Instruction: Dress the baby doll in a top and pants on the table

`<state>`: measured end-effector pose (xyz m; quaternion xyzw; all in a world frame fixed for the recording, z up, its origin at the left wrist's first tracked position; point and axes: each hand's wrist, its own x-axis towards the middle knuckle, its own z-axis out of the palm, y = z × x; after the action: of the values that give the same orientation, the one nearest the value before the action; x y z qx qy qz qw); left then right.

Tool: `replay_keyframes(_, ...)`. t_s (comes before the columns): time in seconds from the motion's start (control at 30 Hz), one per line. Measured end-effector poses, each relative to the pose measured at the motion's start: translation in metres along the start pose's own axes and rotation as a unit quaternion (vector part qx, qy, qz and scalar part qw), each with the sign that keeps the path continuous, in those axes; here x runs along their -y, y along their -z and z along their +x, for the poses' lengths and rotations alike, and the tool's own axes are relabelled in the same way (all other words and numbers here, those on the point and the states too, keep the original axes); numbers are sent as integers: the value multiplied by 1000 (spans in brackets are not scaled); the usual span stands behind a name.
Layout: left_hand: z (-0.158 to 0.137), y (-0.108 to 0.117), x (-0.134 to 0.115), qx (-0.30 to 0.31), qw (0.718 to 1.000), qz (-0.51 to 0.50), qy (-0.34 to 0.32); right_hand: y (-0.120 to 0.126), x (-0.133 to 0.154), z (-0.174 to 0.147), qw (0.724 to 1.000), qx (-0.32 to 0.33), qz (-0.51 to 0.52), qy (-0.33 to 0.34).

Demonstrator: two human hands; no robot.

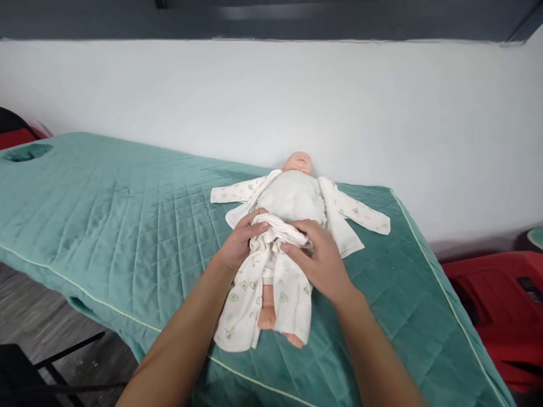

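Note:
A baby doll [298,162] lies on its back on the green quilted bed cover, its head toward the wall. Beneath its white cloth torso [291,195] a printed baby jacket [360,216] is spread open, sleeves out to both sides. Over the legs lie printed baby pants [241,302], bunched at the waist; a bare foot [267,317] shows between the pant legs. My left hand [244,240] pinches the bunched waistband from the left. From the right, my right hand [316,254] grips the same waistband between thumb and fingers.
The green quilted cover [127,226] drapes over a long bed with a face hole [27,152] at its far left. Behind it stands a white wall [254,96]. Red plastic seating or cases [500,305] stand at the right, and a dark metal frame [68,356] at lower left.

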<state>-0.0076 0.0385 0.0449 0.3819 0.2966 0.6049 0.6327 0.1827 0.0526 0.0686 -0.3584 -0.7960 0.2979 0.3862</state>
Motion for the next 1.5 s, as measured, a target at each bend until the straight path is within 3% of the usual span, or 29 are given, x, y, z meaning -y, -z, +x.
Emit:
replay_keyframes(0.13,0,0,2,-12,1000,-18,-3,0,20,28,992,106,-65,-28)
replay_keyframes(0.27,-1,0,2,-27,999,-13,-15,-1,16,44,985,151,44,-72)
replay_keyframes(0.37,-1,5,-5,28,998,55,20,-1,1,42,959,98,217,-155)
replay_keyframes(0.47,-1,11,-12,125,977,129,117,-2,-14,38,898,11,396,-191)
replay_keyframes(0.57,-1,15,-10,102,976,129,141,-5,-20,37,866,-30,456,-202)
replay_keyframes(0.67,0,10,-3,29,994,54,88,-5,-16,36,883,2,411,-228)
replay_keyframes(0.8,-1,-2,-2,-24,999,-8,45,0,0,35,931,156,293,-150)
replay_keyframes(0.93,-2,-5,-3,-49,998,4,43,3,6,33,936,220,236,-144)
replay_keyframes(1.13,-5,7,6,-46,997,5,60,-11,-5,31,908,87,357,-199)
replay_keyframes(1.3,-3,9,7,-23,998,-39,54,-16,-7,33,885,61,424,-183)
replay_keyframes(1.5,-6,10,7,-34,998,-2,56,-17,-15,31,884,-11,421,-202)
